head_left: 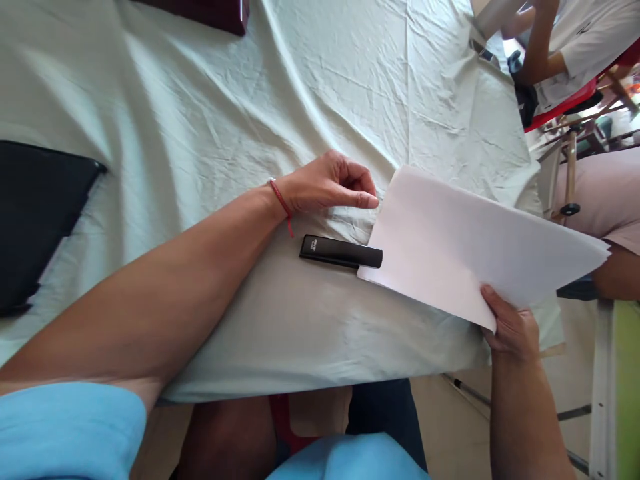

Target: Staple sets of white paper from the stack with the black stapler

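A stack of white paper sheets (450, 233) extends from the tabletop past its right side. My right hand (513, 327) grips its near edge, thumb on top and fingers hidden beneath. A black stapler (340, 252) lies on the cloth, its right end over the near left corner of the sheets. Beyond the stapler, my left hand (335, 183), with a red string at the wrist, is beside the left edge of the paper. Its fingers are curled toward the thumb in a loose pinch; anything between the tips is too small to make out.
A pale wrinkled cloth (240, 120) covers the table. To the left lies a flat black case (45, 220); a dark red box (200, 10) stands at the far edge. One person in a white shirt (595, 47) sits at far right, another person's leg (605, 193) nearer.
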{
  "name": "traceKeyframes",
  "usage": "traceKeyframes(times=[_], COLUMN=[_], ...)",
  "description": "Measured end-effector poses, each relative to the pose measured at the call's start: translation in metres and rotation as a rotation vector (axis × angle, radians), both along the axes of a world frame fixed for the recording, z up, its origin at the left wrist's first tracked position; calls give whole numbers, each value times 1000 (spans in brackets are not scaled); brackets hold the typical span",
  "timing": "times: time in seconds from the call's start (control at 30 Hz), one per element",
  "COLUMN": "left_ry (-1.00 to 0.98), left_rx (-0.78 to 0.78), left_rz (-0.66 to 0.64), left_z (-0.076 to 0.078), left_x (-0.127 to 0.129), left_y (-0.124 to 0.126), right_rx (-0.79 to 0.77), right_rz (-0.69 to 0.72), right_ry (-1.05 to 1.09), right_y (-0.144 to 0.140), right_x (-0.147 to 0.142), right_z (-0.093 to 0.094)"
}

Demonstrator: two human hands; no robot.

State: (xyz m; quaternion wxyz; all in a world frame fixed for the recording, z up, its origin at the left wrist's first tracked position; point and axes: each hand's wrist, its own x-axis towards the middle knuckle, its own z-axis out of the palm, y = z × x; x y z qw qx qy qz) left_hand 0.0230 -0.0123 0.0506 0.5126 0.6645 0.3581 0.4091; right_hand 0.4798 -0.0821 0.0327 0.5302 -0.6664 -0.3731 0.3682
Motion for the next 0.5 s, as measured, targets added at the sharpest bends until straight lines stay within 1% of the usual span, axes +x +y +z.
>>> traceKeyframes(times=[0.07,0.13,0.23,0.37,0.5], left_ry=[50,147,274,347,441], left_rx=[-29,-48,-78,-124,-128], left_rz=[-103,-232,-374,-441,-466], left_z=[8,14,17,19,26], left_x=[3,6,6,8,15], left_y=[-2,-3,-1,0,-1], right_rx=[2,1,1,1,3], right_rz=[-1,-7,-9,-19,-19], right_ry=[4,18,41,46,47], right_y=[0,0,0,-1,-1], right_x=[-2,-6,-9,-10,-10], right_z=[0,1,3,3,3])
